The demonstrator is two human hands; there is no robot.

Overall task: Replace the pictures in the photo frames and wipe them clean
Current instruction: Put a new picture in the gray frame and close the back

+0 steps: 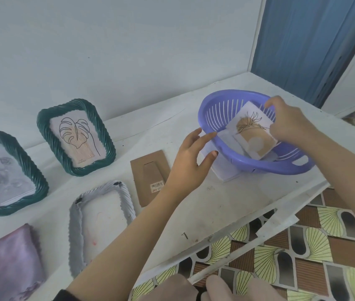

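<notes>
Head view. Right of centre, a purple slotted basket sits tilted on the white tabletop, partly over a white sheet. Inside it lies a picture card, a brown plant drawing on white, resting on other pale sheets. The right hand reaches into the basket from the right. Its grip is narrow, fingers and thumb pinched on the card's far and right edges. The left hand is spread wide and holds nothing, its fingertips at the basket's left rim — whether they touch it cannot be told.

At the left of the frame, two dark green rope-edged frames stand near the wall: one shows a line drawing of a leaf, the other, at the far left, a pale rose picture. At lower centre a white rope-edged frame lies flat, with dark clips at its upper corners. Just beside it, to the right, a brown backing board with a barcode label lies flat, partly under the left forearm. A folded pink cloth occupies the lower left corner — well apart from the basket.
</notes>
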